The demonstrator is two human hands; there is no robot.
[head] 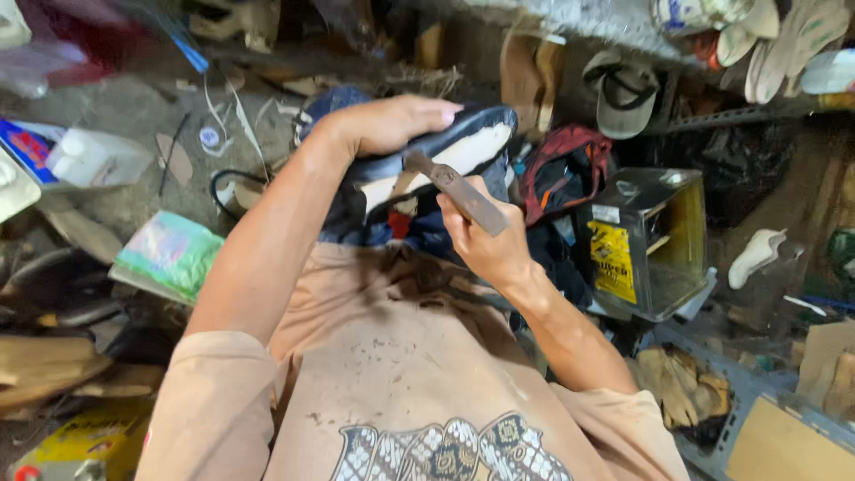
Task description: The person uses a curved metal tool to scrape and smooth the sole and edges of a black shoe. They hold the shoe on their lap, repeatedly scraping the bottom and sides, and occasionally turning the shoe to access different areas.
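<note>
My left hand (387, 123) lies over the top of a dark shoe (485, 120) and holds it sole-up against my lap. The sole (463, 153) shows pale and white inside a dark rim. My right hand (485, 245) grips a flat rusty metal tool (463, 191). The tool's head touches the pale sole near its middle. Both forearms come out of the sleeves of a peach shirt at the bottom of the view.
A square yellow-labelled metal can (646, 240) stands open at the right. Behind the shoe lies a red and black bag (565, 165). A cap (623, 98) and shoe soles (784, 44) hang at the upper right. A green packet (169, 254), white container (93, 156) and scraps litter the left.
</note>
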